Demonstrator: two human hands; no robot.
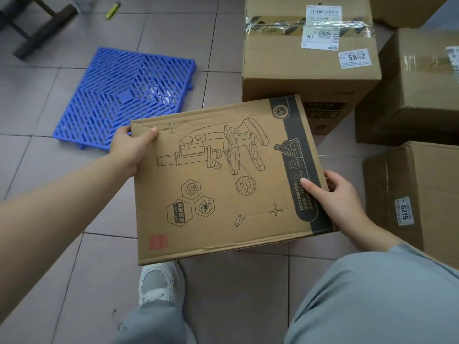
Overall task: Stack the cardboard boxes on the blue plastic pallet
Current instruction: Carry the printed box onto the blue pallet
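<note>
I hold a flat cardboard box printed with a microscope drawing (223, 180) above the tiled floor, in front of my knees. My left hand (131, 151) grips its far left corner, thumb on top. My right hand (332, 194) grips its right edge over the dark printed strip. The blue plastic pallet (124, 95) lies bare on the floor to the upper left, apart from the box. A large taped box marked 5842 (308, 58) stands behind the held box. Two more cardboard boxes sit at the right, one plain (417, 90) and one labelled 6215 (409, 194).
Dark furniture legs (37, 28) stand at the top left, with a yellow-green marker (113, 10) on the tiles nearby. My white shoe (161, 284) and grey trouser legs (372, 299) fill the bottom of the view. Another box (407, 8) shows at the top right.
</note>
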